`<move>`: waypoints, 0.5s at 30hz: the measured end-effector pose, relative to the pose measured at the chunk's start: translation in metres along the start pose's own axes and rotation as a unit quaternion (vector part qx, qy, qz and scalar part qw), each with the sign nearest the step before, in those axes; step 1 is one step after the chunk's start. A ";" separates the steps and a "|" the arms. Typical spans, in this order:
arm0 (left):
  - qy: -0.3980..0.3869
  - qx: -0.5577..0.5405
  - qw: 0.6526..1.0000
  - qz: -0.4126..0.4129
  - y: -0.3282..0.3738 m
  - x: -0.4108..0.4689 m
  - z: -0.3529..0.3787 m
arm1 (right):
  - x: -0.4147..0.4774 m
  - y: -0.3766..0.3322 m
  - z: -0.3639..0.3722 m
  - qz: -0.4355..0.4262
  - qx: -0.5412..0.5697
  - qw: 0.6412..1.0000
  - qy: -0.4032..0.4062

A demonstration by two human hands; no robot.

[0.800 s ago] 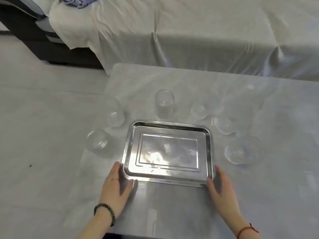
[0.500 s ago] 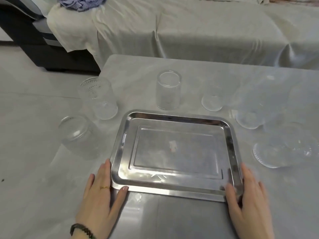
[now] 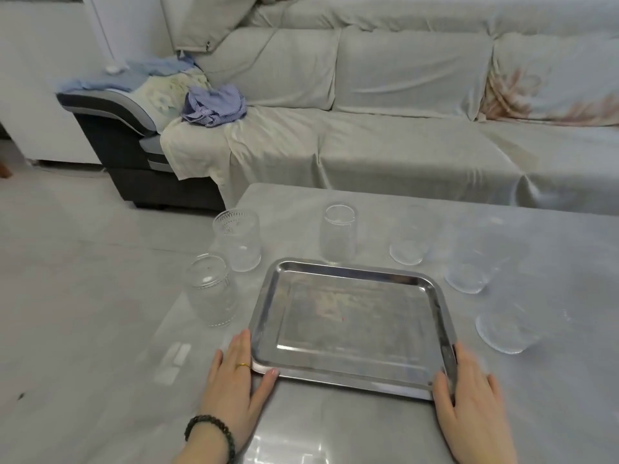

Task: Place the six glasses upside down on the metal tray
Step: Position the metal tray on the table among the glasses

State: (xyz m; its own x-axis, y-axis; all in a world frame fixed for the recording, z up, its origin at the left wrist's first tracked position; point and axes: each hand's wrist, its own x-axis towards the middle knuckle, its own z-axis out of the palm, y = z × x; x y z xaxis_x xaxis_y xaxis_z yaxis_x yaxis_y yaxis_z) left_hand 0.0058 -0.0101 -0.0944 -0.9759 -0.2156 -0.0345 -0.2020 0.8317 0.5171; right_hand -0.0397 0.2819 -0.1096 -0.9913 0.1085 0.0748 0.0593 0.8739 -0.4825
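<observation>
An empty metal tray lies on the grey table. Several clear glasses stand upright around it: a rounded glass and a patterned glass to its left, a tall glass behind it, a faint glass behind right, and two more glasses on the right. My left hand lies flat against the tray's near left corner, thumb on its front edge. My right hand rests flat at the near right corner. Neither hand holds anything.
A sofa covered in a pale sheet stands behind the table, with a blue striped cloth on its left end. A dark armrest is at the left. Grey floor lies left of the table edge.
The camera has tilted up, so the sofa and more of the room show. Both hands stay at the tray's near corners, and the tray and glasses have not shifted on the table.
</observation>
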 end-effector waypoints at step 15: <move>0.033 -0.280 0.957 -0.072 -0.003 -0.037 -0.095 | -0.016 -0.135 -0.052 -0.191 0.147 0.966 -0.090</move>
State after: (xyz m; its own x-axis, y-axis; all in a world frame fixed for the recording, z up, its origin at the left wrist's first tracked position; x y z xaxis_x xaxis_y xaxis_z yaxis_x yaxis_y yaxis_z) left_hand 0.0504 -0.0536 -0.0136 -0.9301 -0.3543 -0.0964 -0.2406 0.3897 0.8890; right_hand -0.0255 0.1873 -0.0001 -0.9403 -0.3024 0.1562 -0.3245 0.6584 -0.6792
